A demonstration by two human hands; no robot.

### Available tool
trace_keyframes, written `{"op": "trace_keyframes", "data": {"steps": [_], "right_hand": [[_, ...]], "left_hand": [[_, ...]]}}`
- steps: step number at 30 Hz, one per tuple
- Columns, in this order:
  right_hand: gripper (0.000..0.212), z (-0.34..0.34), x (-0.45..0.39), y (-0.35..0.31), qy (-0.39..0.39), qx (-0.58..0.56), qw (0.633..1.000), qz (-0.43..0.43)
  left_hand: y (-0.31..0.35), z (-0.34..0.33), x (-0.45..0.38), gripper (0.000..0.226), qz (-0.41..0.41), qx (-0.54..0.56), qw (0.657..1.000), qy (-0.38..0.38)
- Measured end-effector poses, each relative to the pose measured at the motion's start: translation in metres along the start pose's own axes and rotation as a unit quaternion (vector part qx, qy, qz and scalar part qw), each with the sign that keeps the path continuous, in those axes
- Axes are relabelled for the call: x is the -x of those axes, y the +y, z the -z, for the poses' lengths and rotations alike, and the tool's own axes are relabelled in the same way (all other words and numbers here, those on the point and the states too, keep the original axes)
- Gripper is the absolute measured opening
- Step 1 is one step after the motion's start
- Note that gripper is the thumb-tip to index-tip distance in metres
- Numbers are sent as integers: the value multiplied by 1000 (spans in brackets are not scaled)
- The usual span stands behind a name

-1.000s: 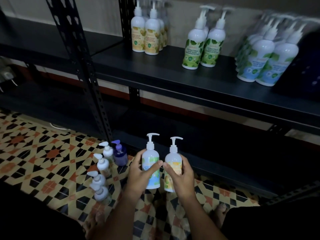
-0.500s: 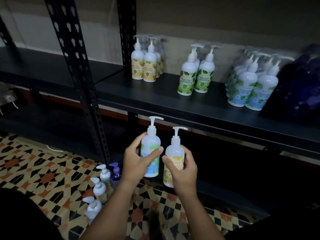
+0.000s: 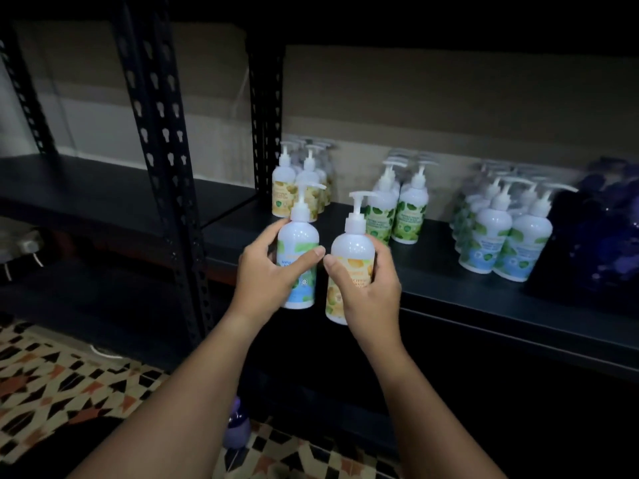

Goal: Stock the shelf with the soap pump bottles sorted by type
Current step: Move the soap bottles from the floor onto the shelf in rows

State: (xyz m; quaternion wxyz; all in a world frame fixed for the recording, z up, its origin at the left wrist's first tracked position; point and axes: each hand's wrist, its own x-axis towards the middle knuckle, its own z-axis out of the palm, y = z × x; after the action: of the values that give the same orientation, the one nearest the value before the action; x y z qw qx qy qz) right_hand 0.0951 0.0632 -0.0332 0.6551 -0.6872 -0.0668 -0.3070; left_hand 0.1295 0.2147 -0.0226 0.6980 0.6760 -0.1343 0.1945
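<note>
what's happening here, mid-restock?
Yes. A person holds one pump bottle in each hand in front of the shelf: the left hand grips a blue-and-green-label bottle, the right hand a yellow-label bottle. Neither is placed yet. On the shelf stand sorted groups: yellow-label bottles, green-label bottles and blue-and-green-label bottles.

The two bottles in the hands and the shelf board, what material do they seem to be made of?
Blue-label bottle and yellow-label bottle: probably plastic, smooth white with a soft sheen and printed labels. Shelf board: dark and matte, possibly painted metal or coated board; the dim light leaves it open.
</note>
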Motion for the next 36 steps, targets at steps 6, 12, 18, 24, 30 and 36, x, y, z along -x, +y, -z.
{"op": "trace_keyframes", "data": {"steps": [6, 12, 18, 24, 30, 36], "right_hand": [[57, -23, -50, -10, -48, 36, 998, 20], [64, -40, -70, 13, -101, 47, 994, -4], [75, -62, -82, 32, -89, 51, 994, -22], [79, -94, -104, 39, -89, 87, 992, -34], [82, -133, -127, 50, -84, 139, 986, -21], [95, -165, -146, 74, -56, 185, 979, -58]], "left_hand": [[9, 18, -33, 64, -30, -29, 998, 40], [6, 38, -49, 52, -28, -48, 997, 46], [-1, 50, -59, 51, -23, -38, 997, 70], [-1, 55, -71, 53, -25, -17, 996, 82], [-2, 60, -79, 52, -18, -6, 996, 89], [-4, 65, -81, 52, -12, 18, 994, 104]]}}
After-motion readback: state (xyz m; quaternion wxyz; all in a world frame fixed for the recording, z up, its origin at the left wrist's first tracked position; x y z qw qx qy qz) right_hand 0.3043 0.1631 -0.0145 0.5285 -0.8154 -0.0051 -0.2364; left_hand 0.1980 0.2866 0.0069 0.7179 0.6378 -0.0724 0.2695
